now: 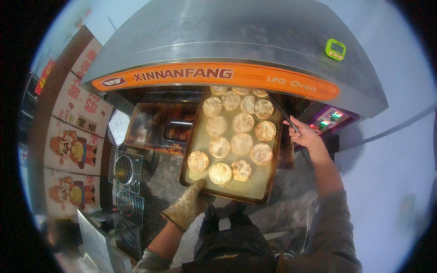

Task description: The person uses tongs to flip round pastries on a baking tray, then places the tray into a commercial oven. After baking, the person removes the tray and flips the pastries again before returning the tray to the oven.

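A dark-rimmed metal baking tray (235, 197) juts out of the oven's opening, its far end hidden under the hood. Round browned flatbreads (241, 143) lie spread over it. My left hand (187, 204), in a worn oven mitt, grips the tray's near left corner. My right hand (302, 132), without a mitt, holds the end of a thin dark metal tool (281, 111), which reaches over the tray's right side to the breads at the back; its far tip is hidden.
The steel gas oven (239, 30) carries a green timer (335, 49) and a lit control panel (329, 119). Its lowered, stained door (157, 126) extends behind the tray. Wire racks (126, 187) stand at left, near a metal-sided box (97, 235). A white wall borders the right.
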### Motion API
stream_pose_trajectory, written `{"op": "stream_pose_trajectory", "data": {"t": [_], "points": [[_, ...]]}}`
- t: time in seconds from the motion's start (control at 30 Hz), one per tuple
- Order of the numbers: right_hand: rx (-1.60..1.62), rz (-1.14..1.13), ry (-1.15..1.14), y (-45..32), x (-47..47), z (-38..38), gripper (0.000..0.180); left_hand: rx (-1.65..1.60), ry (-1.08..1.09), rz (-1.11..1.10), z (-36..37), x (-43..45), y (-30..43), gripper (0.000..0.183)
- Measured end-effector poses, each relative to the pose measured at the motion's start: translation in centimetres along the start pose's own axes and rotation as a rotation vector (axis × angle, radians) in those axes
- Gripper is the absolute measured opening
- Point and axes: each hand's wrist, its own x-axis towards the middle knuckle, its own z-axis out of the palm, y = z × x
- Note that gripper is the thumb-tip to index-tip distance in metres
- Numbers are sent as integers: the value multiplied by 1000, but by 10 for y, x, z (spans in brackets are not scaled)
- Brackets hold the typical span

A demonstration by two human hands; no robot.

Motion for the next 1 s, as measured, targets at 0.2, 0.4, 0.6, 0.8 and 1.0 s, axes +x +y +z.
{"op": "stream_pose_trajectory", "data": {"t": [0.2,0.4,0.6,0.8,1.0], "points": [[64,-167,-109,84,-106,15,45,45,-13,-23,-6,10,-4,46],[126,-73,216,254,-254,67,46,162,-235,-1,-16,-3,1,44],[309,13,273,352,-306,121,44,221,-326,-65,-28,-10,13,44],[69,-153,392,350,-254,135,44,213,-365,-62,-37,-7,12,43],[358,-94,345,321,-205,130,44,254,-304,-74,-32,-4,9,43]]}}
